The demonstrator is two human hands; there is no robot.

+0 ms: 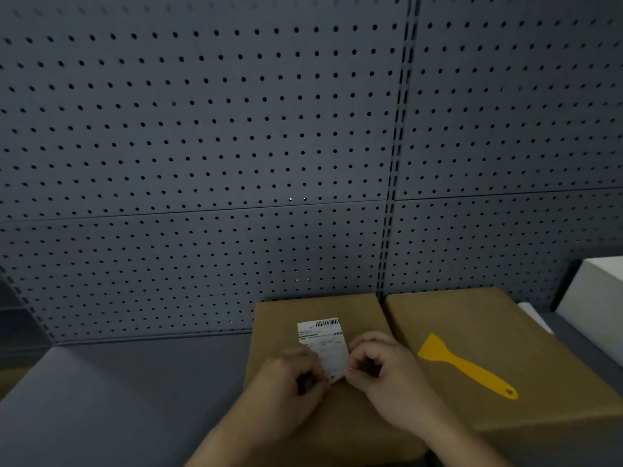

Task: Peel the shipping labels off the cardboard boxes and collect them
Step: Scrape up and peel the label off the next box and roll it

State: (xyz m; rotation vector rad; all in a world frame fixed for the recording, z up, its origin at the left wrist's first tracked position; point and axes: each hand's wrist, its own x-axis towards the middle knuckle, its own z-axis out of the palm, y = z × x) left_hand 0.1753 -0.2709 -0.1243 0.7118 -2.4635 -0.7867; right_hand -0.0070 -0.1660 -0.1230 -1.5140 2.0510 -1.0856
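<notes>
1. Head view: the shipping label [323, 345] sits on the left cardboard box [286, 318], around 5 o'clock in frame. The left hand [290, 379] and right hand [381, 369] each have a grip pinching its near edge.
2. I'd peel low and slow so it doesn't tear.
3. Count: two boxes, one label, one yellow scraper [468, 365] lying unused on the right box [472, 318].

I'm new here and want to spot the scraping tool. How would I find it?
Below the grey pegboard two cardboard boxes sit side by side. On the right box, away from both hands, lies the scraper. It is the only bright yellow thing, flat, with a wide blade and a slim handle.
</notes>
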